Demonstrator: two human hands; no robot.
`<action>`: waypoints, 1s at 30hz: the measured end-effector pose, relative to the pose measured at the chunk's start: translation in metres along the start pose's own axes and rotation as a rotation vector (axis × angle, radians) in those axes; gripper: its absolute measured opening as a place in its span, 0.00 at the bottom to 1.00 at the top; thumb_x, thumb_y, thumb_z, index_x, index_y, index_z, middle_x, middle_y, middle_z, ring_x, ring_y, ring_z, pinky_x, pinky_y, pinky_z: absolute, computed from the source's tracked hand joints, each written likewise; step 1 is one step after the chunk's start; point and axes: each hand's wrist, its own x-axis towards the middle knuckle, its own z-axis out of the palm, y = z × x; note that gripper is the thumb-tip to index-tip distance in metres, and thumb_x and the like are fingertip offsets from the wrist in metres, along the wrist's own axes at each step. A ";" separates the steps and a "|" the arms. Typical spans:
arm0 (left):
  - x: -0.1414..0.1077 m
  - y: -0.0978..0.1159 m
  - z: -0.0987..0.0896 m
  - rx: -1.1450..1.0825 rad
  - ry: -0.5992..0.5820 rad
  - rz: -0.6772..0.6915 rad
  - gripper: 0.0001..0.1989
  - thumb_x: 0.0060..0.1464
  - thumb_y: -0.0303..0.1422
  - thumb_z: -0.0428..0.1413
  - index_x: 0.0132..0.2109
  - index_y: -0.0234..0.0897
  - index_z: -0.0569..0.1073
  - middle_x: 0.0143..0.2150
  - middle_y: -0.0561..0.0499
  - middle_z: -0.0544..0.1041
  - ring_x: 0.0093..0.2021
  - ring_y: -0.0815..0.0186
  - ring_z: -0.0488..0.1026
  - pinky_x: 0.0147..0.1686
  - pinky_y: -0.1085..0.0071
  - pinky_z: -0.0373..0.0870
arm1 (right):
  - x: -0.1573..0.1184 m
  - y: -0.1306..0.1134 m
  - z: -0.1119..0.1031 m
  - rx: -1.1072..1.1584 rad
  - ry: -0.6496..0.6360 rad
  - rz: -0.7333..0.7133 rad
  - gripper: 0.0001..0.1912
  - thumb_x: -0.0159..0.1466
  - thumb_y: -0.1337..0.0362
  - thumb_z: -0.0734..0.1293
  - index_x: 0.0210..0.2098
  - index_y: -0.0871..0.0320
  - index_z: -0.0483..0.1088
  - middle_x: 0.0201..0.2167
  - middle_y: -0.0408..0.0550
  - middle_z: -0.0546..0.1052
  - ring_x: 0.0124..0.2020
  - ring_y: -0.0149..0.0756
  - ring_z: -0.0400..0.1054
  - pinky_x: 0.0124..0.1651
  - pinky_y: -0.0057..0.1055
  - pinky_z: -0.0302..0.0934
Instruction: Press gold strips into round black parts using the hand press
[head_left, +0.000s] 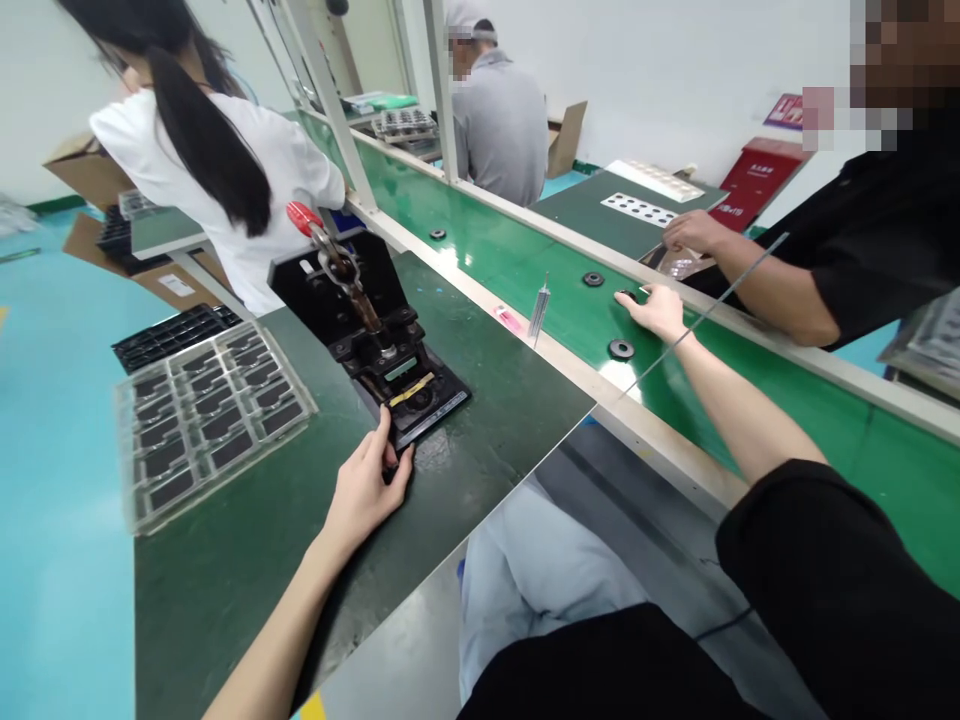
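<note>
A black short-sleeved top (832, 560) that ended above the elbows, pale blue trousers (540, 580), forearms (739, 410) left bare, a thin dark cord (724, 625) below the right sleeve

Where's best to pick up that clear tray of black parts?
Grip the clear plastic tray by its near long rim, coming from your side of the green bench. That straight, raised edge faces you, and the black parts fill the middle, so nothing presses on them.

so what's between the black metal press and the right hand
A slim silver tool and a small pink strip lie on the green conveyor belt, in the head view.
</note>
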 end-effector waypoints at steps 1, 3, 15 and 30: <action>0.000 0.000 0.000 -0.003 -0.002 -0.003 0.35 0.66 0.34 0.54 0.76 0.36 0.55 0.29 0.57 0.68 0.24 0.68 0.66 0.29 0.75 0.69 | -0.002 0.002 0.001 0.012 0.008 -0.005 0.28 0.64 0.51 0.70 0.52 0.70 0.78 0.42 0.67 0.81 0.44 0.52 0.73 0.49 0.41 0.64; -0.001 0.001 0.001 -0.002 -0.004 -0.009 0.34 0.66 0.34 0.54 0.76 0.36 0.55 0.29 0.57 0.68 0.25 0.68 0.67 0.30 0.75 0.70 | -0.016 0.011 -0.002 0.051 -0.007 -0.024 0.28 0.65 0.48 0.69 0.51 0.68 0.79 0.37 0.61 0.81 0.40 0.49 0.74 0.47 0.40 0.65; -0.001 0.005 0.001 0.005 0.006 -0.023 0.33 0.66 0.33 0.54 0.74 0.35 0.57 0.29 0.57 0.69 0.25 0.67 0.68 0.30 0.74 0.70 | -0.119 0.048 -0.044 0.174 -0.177 -0.086 0.35 0.50 0.31 0.72 0.38 0.57 0.81 0.23 0.50 0.74 0.30 0.48 0.72 0.39 0.45 0.66; -0.004 0.051 -0.005 -0.454 0.003 -0.082 0.18 0.66 0.34 0.57 0.61 0.38 0.71 0.43 0.47 0.81 0.33 0.70 0.76 0.34 0.73 0.78 | -0.316 -0.103 -0.021 0.977 -0.613 -0.100 0.24 0.60 0.42 0.73 0.42 0.54 0.82 0.19 0.39 0.61 0.20 0.31 0.55 0.24 0.30 0.57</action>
